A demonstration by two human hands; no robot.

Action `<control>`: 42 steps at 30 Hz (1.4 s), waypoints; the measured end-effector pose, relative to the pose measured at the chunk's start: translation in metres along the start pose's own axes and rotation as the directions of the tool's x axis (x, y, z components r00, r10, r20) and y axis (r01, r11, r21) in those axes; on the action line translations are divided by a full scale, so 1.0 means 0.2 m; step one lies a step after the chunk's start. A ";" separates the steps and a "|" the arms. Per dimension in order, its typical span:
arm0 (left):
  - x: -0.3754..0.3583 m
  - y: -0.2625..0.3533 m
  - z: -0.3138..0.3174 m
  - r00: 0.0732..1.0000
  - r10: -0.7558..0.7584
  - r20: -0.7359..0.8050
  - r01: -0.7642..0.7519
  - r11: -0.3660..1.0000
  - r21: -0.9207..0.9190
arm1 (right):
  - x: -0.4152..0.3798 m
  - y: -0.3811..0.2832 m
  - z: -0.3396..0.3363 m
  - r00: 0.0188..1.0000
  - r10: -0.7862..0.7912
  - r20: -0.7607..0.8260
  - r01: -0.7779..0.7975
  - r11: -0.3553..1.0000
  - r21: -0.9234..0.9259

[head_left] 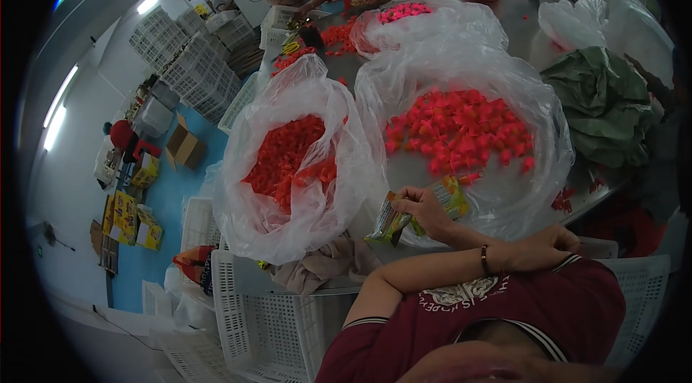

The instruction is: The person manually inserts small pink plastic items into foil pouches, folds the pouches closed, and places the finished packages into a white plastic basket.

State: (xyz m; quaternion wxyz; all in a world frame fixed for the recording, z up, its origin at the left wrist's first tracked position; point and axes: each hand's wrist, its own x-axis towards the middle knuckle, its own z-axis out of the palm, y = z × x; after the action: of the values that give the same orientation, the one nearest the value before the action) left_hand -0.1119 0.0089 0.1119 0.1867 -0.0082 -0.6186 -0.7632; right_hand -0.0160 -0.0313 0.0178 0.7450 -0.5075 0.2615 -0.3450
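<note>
Maroon shirt (562,311) lowest in view, with both forearms crossed in front of it. Right hand (427,211) reaching across toward the left, fingers (412,204) bent and pinched together on yellow-green printed packets (453,194), thumb side hidden. Packets crumpled and glossy, fanned out to either side of the grip, held just above the table edge (577,211) against the near rim of the right clear bag (533,102). Left hand (551,242) laid over the opposite arm, fingers together and loosely bent, gripping nothing; dark bracelet (484,260) at the wrist. Right clear bag spread open on pink-red pieces (461,131); left clear bag (288,167) filled with orange-red pieces (288,156). White crate (267,311) below.
</note>
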 end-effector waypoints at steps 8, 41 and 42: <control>0.01 -0.01 0.06 0.960 0.185 -0.209 -0.147 0.972 0.181 | -0.02 0.02 -0.02 1.000 0.005 -0.004 -0.005 0.999 -0.052; -0.88 -0.25 -0.27 0.390 0.009 -0.921 0.169 0.982 0.081 | -1.70 -0.45 -0.96 0.524 -0.445 -0.726 -0.454 0.576 -0.680; -0.89 -0.26 -0.28 0.336 0.037 -0.941 0.219 0.969 0.116 | -1.83 -0.42 -1.00 0.488 -0.455 -0.745 -0.595 0.452 -0.665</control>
State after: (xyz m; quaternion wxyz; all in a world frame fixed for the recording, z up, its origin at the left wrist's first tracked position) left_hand 0.0497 0.0139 0.0060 0.4637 0.4867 -0.4795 -0.5641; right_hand -0.4143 0.1180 0.0404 0.1335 -0.5500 0.7605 -0.3184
